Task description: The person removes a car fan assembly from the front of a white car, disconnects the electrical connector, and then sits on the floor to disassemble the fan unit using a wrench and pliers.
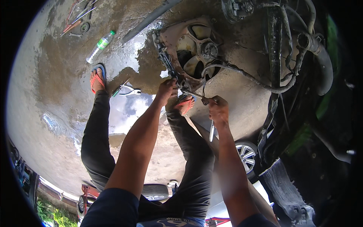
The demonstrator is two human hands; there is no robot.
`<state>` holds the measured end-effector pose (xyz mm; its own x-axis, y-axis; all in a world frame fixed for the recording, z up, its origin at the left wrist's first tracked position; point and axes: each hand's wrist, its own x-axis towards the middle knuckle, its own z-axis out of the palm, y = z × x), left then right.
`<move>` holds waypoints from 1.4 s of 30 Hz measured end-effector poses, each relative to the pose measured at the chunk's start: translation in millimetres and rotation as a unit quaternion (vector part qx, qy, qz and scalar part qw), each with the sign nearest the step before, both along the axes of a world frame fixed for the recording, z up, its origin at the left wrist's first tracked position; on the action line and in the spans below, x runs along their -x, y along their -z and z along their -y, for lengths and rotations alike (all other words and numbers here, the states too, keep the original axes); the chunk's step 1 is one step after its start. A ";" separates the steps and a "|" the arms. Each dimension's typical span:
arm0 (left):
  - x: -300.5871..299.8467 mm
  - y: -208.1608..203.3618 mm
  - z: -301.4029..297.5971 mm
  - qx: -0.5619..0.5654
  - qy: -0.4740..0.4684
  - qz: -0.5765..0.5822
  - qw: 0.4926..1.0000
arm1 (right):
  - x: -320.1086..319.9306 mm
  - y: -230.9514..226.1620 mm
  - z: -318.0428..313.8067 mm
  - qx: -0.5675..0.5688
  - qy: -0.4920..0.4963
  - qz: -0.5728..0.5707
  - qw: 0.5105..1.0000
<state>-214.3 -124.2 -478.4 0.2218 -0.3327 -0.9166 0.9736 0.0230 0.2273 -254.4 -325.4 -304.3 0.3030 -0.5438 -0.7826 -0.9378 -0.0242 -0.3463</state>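
Observation:
A long, greasy metal part [165, 58] lies along the edge of a dusty radiator fan and its shroud [174, 38]. My left hand [167, 90] is closed around its near end. My right hand [218, 111] grips the head of a ratchet wrench [211, 133], whose chrome handle hangs below the fist. From that head, an extension bar [194, 94] runs left to the metal part beside my left hand. The exact contact at the bar's tip is too small to make out. Fingers hide part of the ratchet head.
On the wet concrete lie white-handled pliers [130, 91], a green-handled screwdriver [118, 89] and a plastic bottle [100, 47]. Several hand tools [77, 19] are at the far left. A thick hose [325, 72] and a cable [249, 76] hang at right, above a car wheel [247, 157].

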 end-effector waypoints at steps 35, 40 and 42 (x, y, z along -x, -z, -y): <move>-18.9 39.2 -35.0 -0.199 0.141 0.399 0.884 | -64.7 26.5 -10.1 -0.137 0.058 -0.068 0.987; -35.6 39.0 -39.5 -0.192 0.077 0.242 0.948 | -50.1 15.6 -31.2 -0.177 -0.273 0.088 0.941; -43.8 40.3 -42.9 -0.185 0.048 0.225 0.956 | -50.0 16.7 -24.2 0.007 -0.590 0.122 0.798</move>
<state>-170.5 -81.3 -518.7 0.6055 -0.0439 -0.7946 0.7690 -0.2245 0.5985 -204.4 -301.3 -321.0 0.7526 0.2242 -0.6192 -0.1649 -0.8462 -0.5068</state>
